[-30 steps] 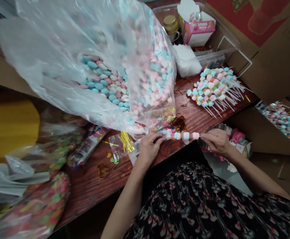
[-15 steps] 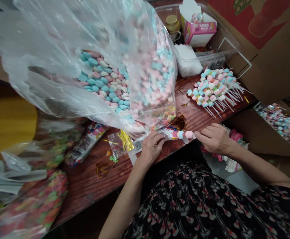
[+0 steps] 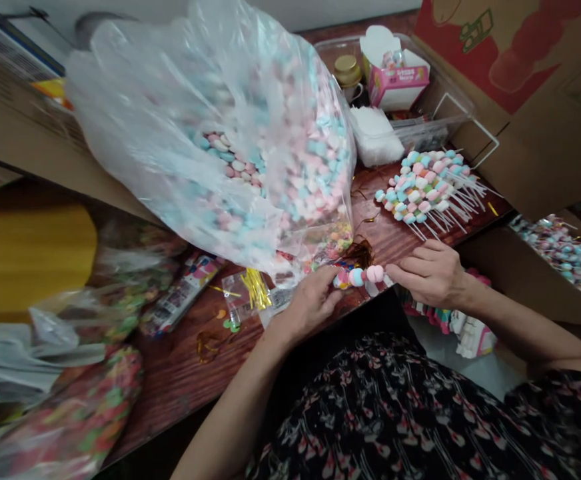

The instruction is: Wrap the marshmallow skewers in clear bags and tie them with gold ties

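A marshmallow skewer (image 3: 363, 275) with pink, blue and white pieces lies between my hands over the near edge of the dark wooden table (image 3: 185, 373). My left hand (image 3: 310, 303) pinches its left end, where a small printed wrapper covers the tip. My right hand (image 3: 428, 273) has its fingers closed round the stick end at the right. A huge clear bag of pastel marshmallows (image 3: 240, 140) bulges over the table just behind my hands.
A pile of finished marshmallow skewers (image 3: 428, 187) lies at the right. Behind it stand a clear tray (image 3: 440, 110) with a pink box (image 3: 395, 77) and a gold-lidded jar (image 3: 348, 70). Cardboard boxes (image 3: 530, 100) flank the right; bags of coloured sweets (image 3: 70, 413) lie left.
My right hand has slid left along the stick, pushing the marshmallows closer to my left hand. The camera has tilted, so more of the big bag's top shows.
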`<state>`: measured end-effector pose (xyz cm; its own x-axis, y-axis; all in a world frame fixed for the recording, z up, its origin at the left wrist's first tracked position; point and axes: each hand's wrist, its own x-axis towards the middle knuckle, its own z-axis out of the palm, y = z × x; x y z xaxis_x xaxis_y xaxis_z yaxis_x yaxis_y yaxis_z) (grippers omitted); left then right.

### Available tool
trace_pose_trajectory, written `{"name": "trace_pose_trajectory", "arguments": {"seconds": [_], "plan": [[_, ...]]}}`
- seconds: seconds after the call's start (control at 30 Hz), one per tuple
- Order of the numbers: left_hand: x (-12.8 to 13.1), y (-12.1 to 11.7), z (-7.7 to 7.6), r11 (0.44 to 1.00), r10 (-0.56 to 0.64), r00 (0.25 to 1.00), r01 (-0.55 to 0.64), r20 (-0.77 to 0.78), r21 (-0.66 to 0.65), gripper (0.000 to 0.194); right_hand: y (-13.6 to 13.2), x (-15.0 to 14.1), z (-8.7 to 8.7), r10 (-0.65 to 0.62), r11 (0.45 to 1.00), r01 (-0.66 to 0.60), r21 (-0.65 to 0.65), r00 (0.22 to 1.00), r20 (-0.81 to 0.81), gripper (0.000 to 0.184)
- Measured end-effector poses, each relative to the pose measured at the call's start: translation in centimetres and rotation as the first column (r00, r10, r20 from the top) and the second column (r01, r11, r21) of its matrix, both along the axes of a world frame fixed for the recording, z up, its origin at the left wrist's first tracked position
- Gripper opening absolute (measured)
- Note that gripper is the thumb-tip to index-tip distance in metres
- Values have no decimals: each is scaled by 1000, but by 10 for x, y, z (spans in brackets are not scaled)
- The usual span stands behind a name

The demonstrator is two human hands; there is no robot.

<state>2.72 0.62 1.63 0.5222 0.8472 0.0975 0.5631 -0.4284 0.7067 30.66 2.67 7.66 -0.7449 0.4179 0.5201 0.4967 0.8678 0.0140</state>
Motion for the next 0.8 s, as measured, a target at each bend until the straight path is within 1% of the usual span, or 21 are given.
{"name": "trace_pose_trajectory", "arguments": {"seconds": [0.07, 0.2, 0.27, 0.37, 0.47, 0.57, 0.7, 0.8], "plan": [[5, -2, 3, 999, -1, 1000, 1, 16, -33, 17, 4, 2, 4, 23, 1000, -23, 4, 1000, 14, 20], [13, -5, 2, 997, -17, 1000, 18, 14, -70, 28, 14, 5, 16, 45, 999, -44, -20, 994, 102, 16], [15, -5, 1, 997, -6, 1000, 6, 2, -74, 28, 18, 3, 23, 42, 999, -38, -31, 990, 133, 15], [17, -4, 0, 995, 40, 999, -37, 36, -95, 24, 22, -2, 31, 66, 997, -72, 32, 986, 156, 15], [20, -2, -1, 988, 45, 996, -34, 71, -150, 23, 24, -8, 36, 105, 987, -128, 92, 970, 221, 20], [23, -1, -3, 986, 50, 998, -45, 31, -159, 26, 24, -14, 41, 121, 989, -142, 51, 949, 290, 24], [25, 1, -5, 982, 169, 983, -174, -75, -76, 35, 25, -17, 49, 137, 990, -136, -27, 927, 350, 21], [27, 2, -5, 976, 206, 975, -211, -86, -61, 35, 25, -21, 55, 126, 992, -104, -76, 906, 403, 18]]}}
